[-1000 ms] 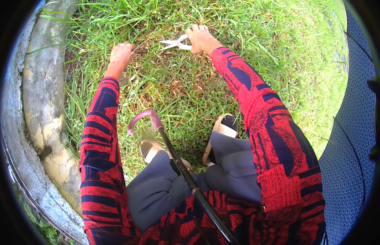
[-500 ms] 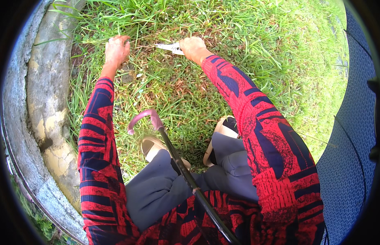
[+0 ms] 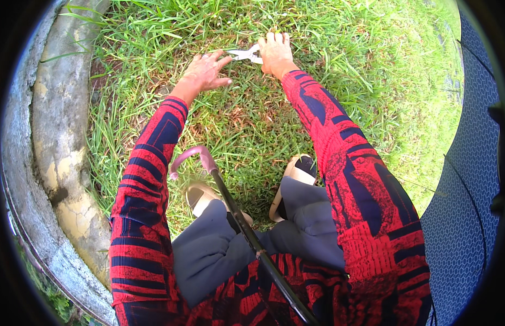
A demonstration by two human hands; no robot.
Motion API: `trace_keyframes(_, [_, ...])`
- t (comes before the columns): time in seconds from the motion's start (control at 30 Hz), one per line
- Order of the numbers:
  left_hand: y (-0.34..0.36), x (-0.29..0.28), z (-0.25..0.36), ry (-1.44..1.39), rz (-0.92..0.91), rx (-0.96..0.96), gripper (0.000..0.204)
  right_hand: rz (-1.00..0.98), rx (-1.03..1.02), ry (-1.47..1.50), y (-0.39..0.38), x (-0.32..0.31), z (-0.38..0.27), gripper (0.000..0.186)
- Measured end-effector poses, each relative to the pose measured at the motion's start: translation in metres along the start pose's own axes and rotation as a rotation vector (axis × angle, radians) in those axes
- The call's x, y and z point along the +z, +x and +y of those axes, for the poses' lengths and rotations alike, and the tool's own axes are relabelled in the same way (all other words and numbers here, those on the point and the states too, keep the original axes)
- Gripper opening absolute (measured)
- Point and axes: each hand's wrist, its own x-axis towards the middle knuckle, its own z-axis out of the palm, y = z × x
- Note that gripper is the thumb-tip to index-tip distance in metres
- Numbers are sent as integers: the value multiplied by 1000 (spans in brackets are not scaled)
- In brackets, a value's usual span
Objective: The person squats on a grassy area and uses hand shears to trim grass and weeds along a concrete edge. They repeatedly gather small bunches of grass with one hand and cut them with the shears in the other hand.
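Observation:
In my right hand (image 3: 276, 54) are garden shears (image 3: 246, 54), their pale metal blades parted and pointing left, low over the grass (image 3: 230, 100). Their handles are mostly covered by my fingers. Just left of the blade tips is my left hand (image 3: 206, 72), palm down with its fingers spread and nothing visible in it. Short cut-looking grass and brown dry bits lie below both hands, and longer blades of grass (image 3: 171, 22) stand beyond them.
A weathered concrete kerb (image 3: 65, 125) curves along the left. An umbrella's pink hooked handle (image 3: 206, 159) and black shaft (image 3: 230, 201) slant up from my lap, between my beige shoes (image 3: 298, 174). Dark blue patterned fabric (image 3: 453, 233) with thin ribs fills the right side.
My left hand has moved right, toward the shears, and its closed fingers have spread. My right hand has shifted slightly right and up with the shears, whose blades now stand wider apart.

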Motion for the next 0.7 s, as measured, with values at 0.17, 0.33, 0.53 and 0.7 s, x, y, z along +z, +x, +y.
trace_keyframes(0.17, [-26, 12, -32, 305, -182, -250, 102, 1, -125, 228, 3, 1, 4, 76])
trace_keyframes(0.33, [-51, 17, -88, 272, -201, -548, 95, 27, -198, 278, 10, -6, -18, 74])
trace_keyframes(0.53, [-62, 21, -149, 7, -115, -727, 55, -56, -231, 227, 22, -26, -70, 74])
trace_keyframes(0.7, [-89, 7, -203, -422, 137, -779, 50, -95, -210, 225, 29, -30, -106, 75])
